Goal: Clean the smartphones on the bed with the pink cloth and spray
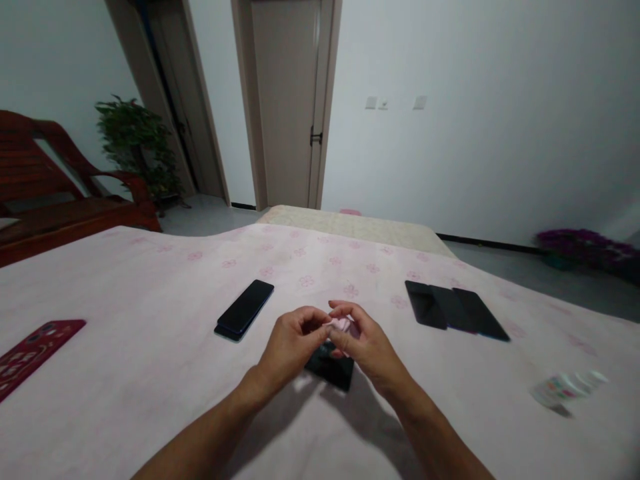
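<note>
Both hands meet at the middle of the bed-like surface. Between their fingertips is a small crumpled pink cloth (341, 325). My left hand (295, 340) pinches its left side, thumb and fingers pressed together. On the other side my right hand (367, 340) grips it with curled fingers. Below the hands a black phone (334, 375) lies on the pink flowered sheet (165, 373), its far end partly hidden by the fingers.
Two stacked dark phones (246, 308) lie to the left. Several overlapping dark phones (453, 308) rest on the right. A blurred white bottle (565, 389) lies on its side at far right. A dark red flat item (35, 357) is at the left edge. A wooden bench (65, 200) stands beyond.
</note>
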{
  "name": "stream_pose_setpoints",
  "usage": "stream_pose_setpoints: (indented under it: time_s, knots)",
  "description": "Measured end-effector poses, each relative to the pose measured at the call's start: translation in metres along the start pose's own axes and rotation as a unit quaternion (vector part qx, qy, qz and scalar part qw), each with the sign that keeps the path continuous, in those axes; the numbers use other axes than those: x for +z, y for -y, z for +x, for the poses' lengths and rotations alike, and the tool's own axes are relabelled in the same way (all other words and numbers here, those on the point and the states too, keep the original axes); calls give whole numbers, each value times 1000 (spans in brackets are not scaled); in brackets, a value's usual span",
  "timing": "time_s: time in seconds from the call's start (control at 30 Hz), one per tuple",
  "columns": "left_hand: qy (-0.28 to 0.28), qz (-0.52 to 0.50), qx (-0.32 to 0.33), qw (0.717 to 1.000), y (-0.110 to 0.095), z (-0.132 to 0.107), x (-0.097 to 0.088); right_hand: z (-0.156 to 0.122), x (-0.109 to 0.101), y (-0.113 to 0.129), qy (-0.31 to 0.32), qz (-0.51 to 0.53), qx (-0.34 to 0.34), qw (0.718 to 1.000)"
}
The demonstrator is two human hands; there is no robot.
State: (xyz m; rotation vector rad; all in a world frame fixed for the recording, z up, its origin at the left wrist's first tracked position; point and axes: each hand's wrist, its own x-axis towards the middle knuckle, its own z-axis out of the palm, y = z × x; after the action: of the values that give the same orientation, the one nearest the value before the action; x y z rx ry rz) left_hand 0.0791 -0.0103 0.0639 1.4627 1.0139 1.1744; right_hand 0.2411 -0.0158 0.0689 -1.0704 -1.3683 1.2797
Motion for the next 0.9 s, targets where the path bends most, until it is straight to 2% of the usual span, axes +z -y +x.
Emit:
stream_pose_setpoints:
  time_s: [0.1, 0.3, 0.47, 0.67, 0.9]
  knots:
    - [20, -19, -11, 1000, -1, -3, 2, 2, -3, -3, 22, -12, -3, 1000]
    - [-52, 13, 32, 998, -4, -2, 0, 1, -7, -2, 33, -18, 0, 999]
    - [-44, -8, 23, 999, -5, -2, -1, 0, -7, -3, 49, -20, 29, 998]
    - [-50, 13, -2, 999, 2, 0, 3, 3, -8, -12, 26, -68, 1, 997]
    - [-76, 45, 8, 996, 15, 0, 8, -2, -4, -15, 17, -97, 43, 994]
